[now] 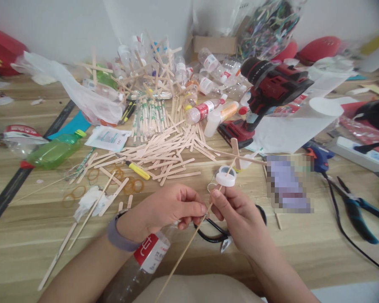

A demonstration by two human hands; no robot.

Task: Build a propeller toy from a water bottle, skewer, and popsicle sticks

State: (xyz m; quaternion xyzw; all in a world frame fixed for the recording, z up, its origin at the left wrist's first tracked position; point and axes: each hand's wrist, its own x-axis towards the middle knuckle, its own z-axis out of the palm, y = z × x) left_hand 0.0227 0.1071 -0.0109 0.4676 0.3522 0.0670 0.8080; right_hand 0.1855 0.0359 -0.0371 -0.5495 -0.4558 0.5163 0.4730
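Note:
A thin wooden skewer (183, 256) runs slantwise from the bottom edge up through both hands. My left hand (186, 207) is closed, its thumb and fingers pinching the skewer. Just above and to the right, my right hand (232, 206) grips the same skewer between thumb and fingers. Right above that hand sits a white bottle cap (225, 179), and the skewer passes it towards a flat craft stick (235, 148). Black-handled scissors (213, 240) lie partly hidden behind the hands. Under my left forearm is a clear plastic bottle (151, 252) with a red label.
Loose craft sticks (164, 155) spread across the table with a yellow utility knife (138, 170) and rubber bands (113, 179). A red cordless drill (265, 92) stands behind. Pliers (355, 210) and a blue glue gun (318, 155) lie right, a green bottle (55, 149) left.

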